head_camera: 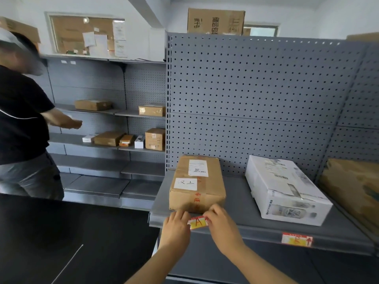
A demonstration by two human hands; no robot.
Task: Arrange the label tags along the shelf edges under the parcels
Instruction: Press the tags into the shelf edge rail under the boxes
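A red-and-yellow label tag (198, 222) sits against the front edge of the grey shelf (256, 230), just under a brown cardboard parcel (196, 184). My left hand (176, 226) pinches the tag's left end. At the tag's right end my right hand (220, 222) pinches it too. A second red-and-yellow tag (296, 240) is fixed on the same shelf edge further right, below a white parcel (285, 190).
Another brown parcel (354, 189) lies at the far right of the shelf. A person in a black shirt (22, 124) stands at the left by wall shelves holding several small boxes. A dark counter (61, 238) lies at lower left.
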